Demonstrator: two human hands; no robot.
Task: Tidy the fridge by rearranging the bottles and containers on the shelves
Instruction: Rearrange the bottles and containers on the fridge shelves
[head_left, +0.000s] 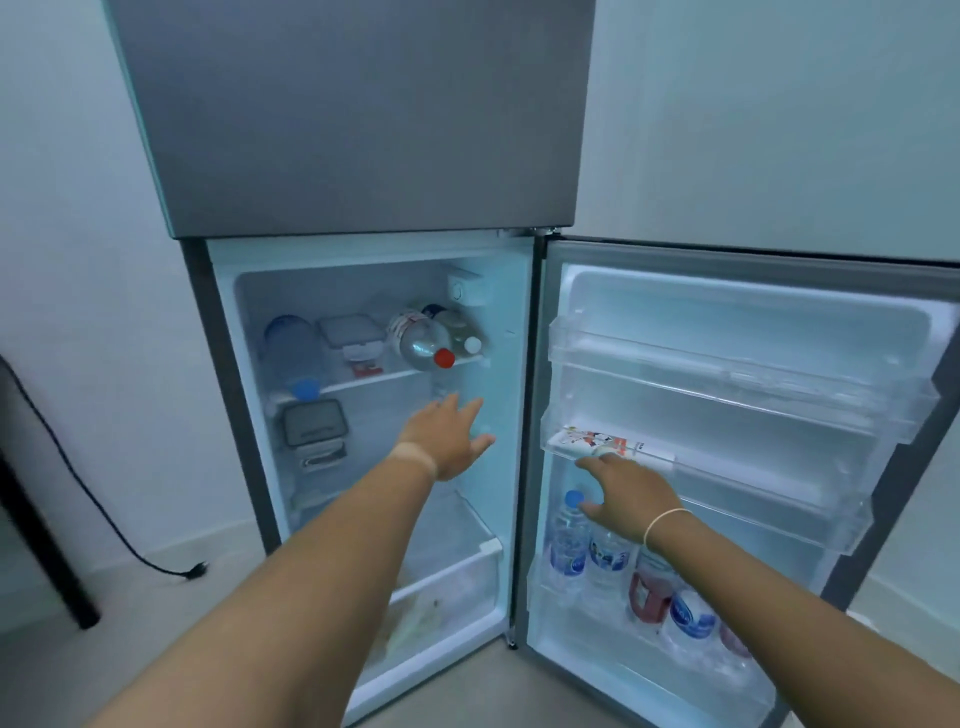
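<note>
The fridge stands open. On its top shelf (363, 382) lie a blue-capped bottle (291, 353), a clear lidded container (350, 340), a red-capped bottle (421, 340) and a white-capped bottle (465, 335). A grey-lidded container (314, 423) sits on the shelf below. My left hand (447, 436) reaches into that middle level, fingers apart, holding nothing. My right hand (623, 499) covers the top of a water bottle (609, 558) in the door's bottom rack, beside a blue-capped water bottle (569, 540). Whether it grips the bottle is hidden.
A printed carton (597, 441) lies in the middle door rack. A red bottle (649, 592) and another water bottle (691, 618) stand in the bottom rack. The crisper drawer (457, 571) is below. A black cable (166, 566) and a dark furniture leg (47, 545) are at left.
</note>
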